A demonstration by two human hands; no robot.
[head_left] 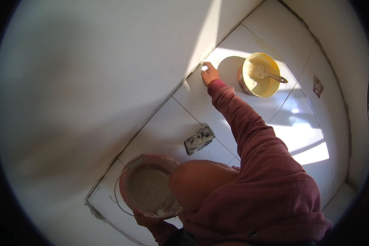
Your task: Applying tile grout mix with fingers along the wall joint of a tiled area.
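My right hand (210,74) is stretched out to the joint where the white wall (90,82) meets the tiled floor. Its thumb and forefinger are bent together in a pinch at the joint; whatever is between the tips is too small to name. My left hand (145,218) grips the near rim of a reddish bucket (129,196), with some fingers hidden. Grey paste (147,186) lies inside that bucket, its thin wire handle (115,192) hanging at the left. Right of my right hand stands a yellow bucket (270,88), holding a paste-coated brush (260,72).
A flat, rectangular, grey-smeared piece (199,139) lies on the white floor tiles (168,127) between the buckets. A smaller dirty piece (317,86) lies at the right, near another wall (348,53). My bent knee (201,178) partly covers the reddish bucket. Sunlight crosses the tiles.
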